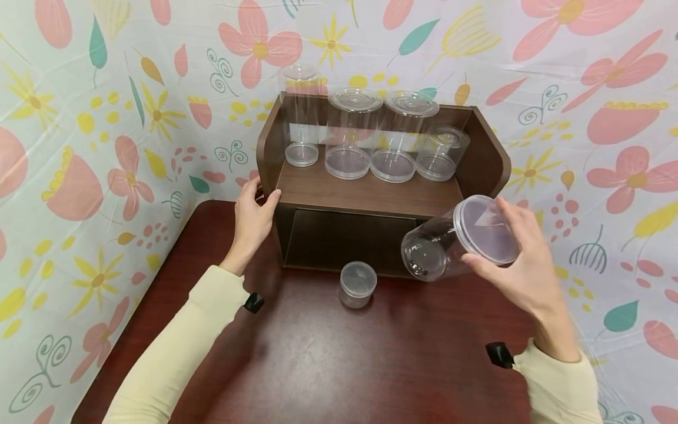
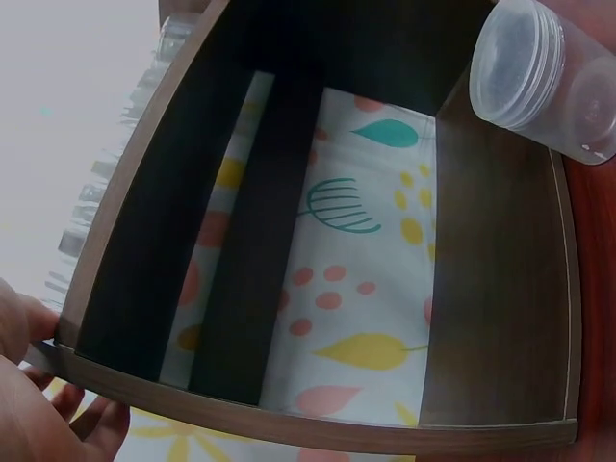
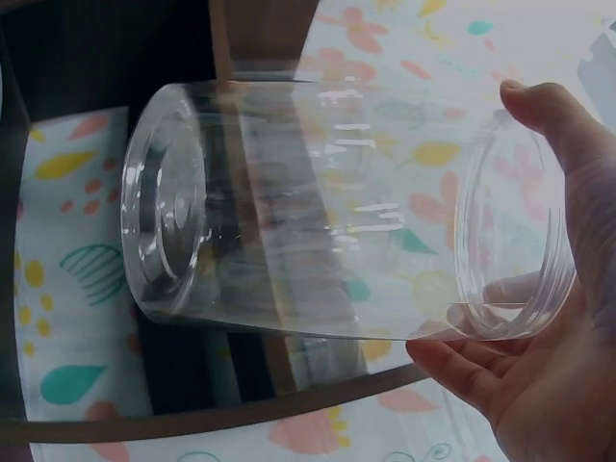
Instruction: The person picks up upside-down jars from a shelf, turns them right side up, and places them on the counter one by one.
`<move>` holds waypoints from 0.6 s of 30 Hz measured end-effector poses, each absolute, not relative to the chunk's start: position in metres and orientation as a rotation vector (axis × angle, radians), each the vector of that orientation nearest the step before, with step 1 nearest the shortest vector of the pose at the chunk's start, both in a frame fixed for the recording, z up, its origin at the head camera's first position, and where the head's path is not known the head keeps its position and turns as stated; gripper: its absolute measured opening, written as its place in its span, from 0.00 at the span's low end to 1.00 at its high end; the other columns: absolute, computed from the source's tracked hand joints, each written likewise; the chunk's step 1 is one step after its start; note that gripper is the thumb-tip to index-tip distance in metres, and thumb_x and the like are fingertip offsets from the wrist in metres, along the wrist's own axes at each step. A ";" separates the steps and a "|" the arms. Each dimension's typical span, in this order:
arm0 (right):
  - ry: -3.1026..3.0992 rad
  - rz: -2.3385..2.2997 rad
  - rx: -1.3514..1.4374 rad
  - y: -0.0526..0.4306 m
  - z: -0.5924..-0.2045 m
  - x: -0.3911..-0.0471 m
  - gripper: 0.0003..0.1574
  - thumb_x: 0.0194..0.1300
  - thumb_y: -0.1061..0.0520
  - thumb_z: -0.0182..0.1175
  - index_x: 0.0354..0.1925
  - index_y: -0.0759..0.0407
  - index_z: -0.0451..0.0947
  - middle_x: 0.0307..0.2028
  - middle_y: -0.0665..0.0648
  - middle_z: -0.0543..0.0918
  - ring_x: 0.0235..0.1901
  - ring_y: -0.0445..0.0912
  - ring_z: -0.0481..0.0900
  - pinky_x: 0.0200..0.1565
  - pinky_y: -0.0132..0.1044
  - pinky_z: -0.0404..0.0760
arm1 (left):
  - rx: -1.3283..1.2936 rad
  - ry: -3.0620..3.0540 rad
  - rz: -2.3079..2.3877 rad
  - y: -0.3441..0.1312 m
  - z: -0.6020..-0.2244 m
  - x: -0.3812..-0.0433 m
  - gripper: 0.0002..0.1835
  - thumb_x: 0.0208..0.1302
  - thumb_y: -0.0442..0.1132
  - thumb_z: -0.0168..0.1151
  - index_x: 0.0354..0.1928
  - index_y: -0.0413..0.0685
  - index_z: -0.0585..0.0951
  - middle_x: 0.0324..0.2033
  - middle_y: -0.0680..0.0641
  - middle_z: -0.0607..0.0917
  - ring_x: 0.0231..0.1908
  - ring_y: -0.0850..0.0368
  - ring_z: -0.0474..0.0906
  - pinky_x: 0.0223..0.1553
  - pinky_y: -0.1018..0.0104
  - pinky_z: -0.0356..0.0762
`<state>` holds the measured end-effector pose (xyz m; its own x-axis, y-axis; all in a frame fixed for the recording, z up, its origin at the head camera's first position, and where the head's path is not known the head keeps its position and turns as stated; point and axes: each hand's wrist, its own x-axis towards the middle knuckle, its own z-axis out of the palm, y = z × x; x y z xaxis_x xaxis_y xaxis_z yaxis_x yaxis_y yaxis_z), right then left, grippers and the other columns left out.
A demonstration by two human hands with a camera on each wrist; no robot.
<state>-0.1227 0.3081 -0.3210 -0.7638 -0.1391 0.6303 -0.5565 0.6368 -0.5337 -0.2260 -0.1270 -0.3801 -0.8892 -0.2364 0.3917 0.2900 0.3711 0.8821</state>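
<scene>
My right hand (image 1: pixel 529 268) grips a clear plastic jar (image 1: pixel 442 241) by its lidded end, in front of the shelf's right side. The jar is tilted, its base toward the lower compartment; the right wrist view shows thumb and fingers around the lid end of the jar (image 3: pixel 318 212). With thumb and fingers, my left hand (image 1: pixel 253 215) holds the left side edge of a brown wooden shelf (image 1: pixel 339 197). On the tabletop before the shelf stands a small clear jar (image 1: pixel 357 285) with a frosted lid.
Along the upper board stand a slim clear jar (image 1: pixel 302 118), two wide clear jars (image 1: pixel 354 132) (image 1: pixel 399 135) and a shorter clear jar (image 1: pixel 441 154). The lower compartment (image 1: pixel 344 241) faces forward. A dark red table (image 1: pixel 318 365) carries the shelf; patterned cloth (image 1: pixel 106 176) hangs behind.
</scene>
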 end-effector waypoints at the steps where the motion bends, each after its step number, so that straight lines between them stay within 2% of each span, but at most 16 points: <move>1: -2.317 1.000 0.551 0.307 -0.323 -0.123 0.67 0.35 0.69 0.79 0.76 0.60 0.67 0.62 0.55 0.75 0.61 0.36 0.66 0.58 0.23 0.62 | -0.044 -2.183 -1.536 -0.127 -0.380 -0.226 0.23 0.72 0.37 0.65 0.65 0.36 0.77 0.57 0.36 0.79 0.60 0.41 0.79 0.62 0.51 0.78; 5: -2.350 0.982 0.562 0.303 -0.329 -0.126 0.66 0.35 0.69 0.80 0.75 0.61 0.67 0.61 0.64 0.74 0.60 0.36 0.66 0.57 0.22 0.62 | -0.048 -2.197 -1.535 -0.128 -0.380 -0.226 0.23 0.73 0.37 0.64 0.66 0.36 0.77 0.57 0.36 0.79 0.61 0.41 0.79 0.62 0.52 0.78; 12: -2.396 0.980 0.571 0.297 -0.347 -0.132 0.67 0.37 0.66 0.83 0.76 0.60 0.66 0.59 0.62 0.75 0.57 0.35 0.67 0.54 0.23 0.62 | -0.053 -2.191 -1.549 -0.128 -0.381 -0.227 0.23 0.73 0.36 0.64 0.66 0.35 0.76 0.58 0.35 0.79 0.61 0.40 0.79 0.61 0.51 0.79; 18: -2.460 0.957 0.550 0.293 -0.368 -0.136 0.66 0.40 0.62 0.84 0.76 0.61 0.66 0.61 0.63 0.74 0.53 0.45 0.71 0.51 0.21 0.63 | -0.059 -2.170 -1.570 -0.127 -0.383 -0.227 0.24 0.72 0.36 0.64 0.66 0.35 0.76 0.57 0.35 0.79 0.60 0.41 0.79 0.62 0.52 0.78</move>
